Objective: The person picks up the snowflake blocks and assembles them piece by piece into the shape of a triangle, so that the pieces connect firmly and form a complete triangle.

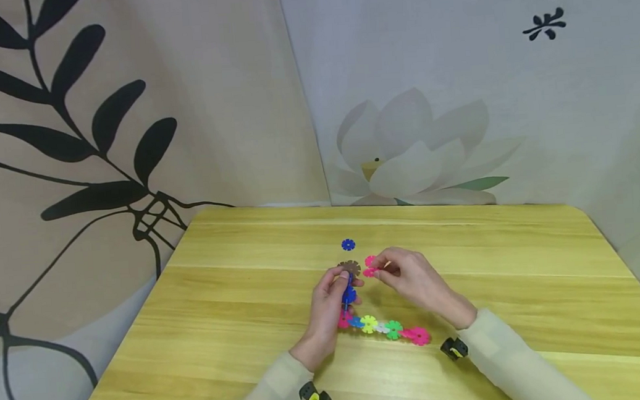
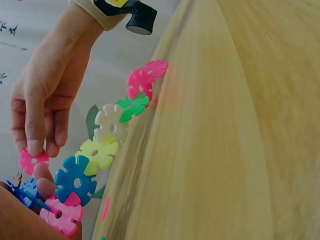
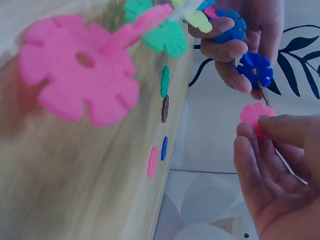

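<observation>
My left hand (image 1: 323,305) grips a chain of interlocking notched plastic discs near its blue links. From that hand the chain runs right through a pink disc, a lighter blue disc (image 2: 76,180), a yellow disc (image 1: 369,324), a white disc (image 2: 111,124), a green disc (image 1: 393,329) and a pink end (image 1: 420,336). Beyond the dark blue disc (image 3: 255,71), a brown disc (image 1: 350,267) stands at the chain's other end. Between thumb and fingertips, my right hand (image 1: 411,277) pinches a loose pink disc (image 3: 256,116) close to the brown one; whether they touch I cannot tell.
On the wooden table (image 1: 223,331) lie loose discs: a blue disc (image 1: 348,244) towards the back, plus a green disc (image 3: 165,81), a brown one and a pink disc (image 3: 152,162) in the right wrist view. A printed wall curtain (image 1: 235,107) stands behind the table's back edge.
</observation>
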A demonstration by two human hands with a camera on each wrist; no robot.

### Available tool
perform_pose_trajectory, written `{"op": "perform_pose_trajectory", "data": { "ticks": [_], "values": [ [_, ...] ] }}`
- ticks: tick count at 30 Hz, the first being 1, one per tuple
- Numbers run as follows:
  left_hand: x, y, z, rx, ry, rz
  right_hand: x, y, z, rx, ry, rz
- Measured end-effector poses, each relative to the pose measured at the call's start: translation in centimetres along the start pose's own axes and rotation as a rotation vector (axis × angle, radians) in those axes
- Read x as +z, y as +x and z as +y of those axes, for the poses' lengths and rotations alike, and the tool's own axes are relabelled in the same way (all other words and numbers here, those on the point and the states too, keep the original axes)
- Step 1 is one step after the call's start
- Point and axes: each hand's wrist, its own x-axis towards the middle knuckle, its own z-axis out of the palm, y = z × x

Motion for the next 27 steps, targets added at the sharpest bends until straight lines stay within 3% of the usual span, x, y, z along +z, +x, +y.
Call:
{"op": "perform_pose_trajectory", "data": {
  "ticks": [15, 27],
  "values": [
    [0.0, -0.1, 0.0, 0.018, 0.016, 0.006, 0.8, 0.1, -1.0, -0.158, -0.119, 0.099],
    [-0.2, -0.3, -0.1, 0.07, 0.077, -0.012, 1.5, -0.1, -1.7, -0.262, -0.256, 0.167]
  ]
}}
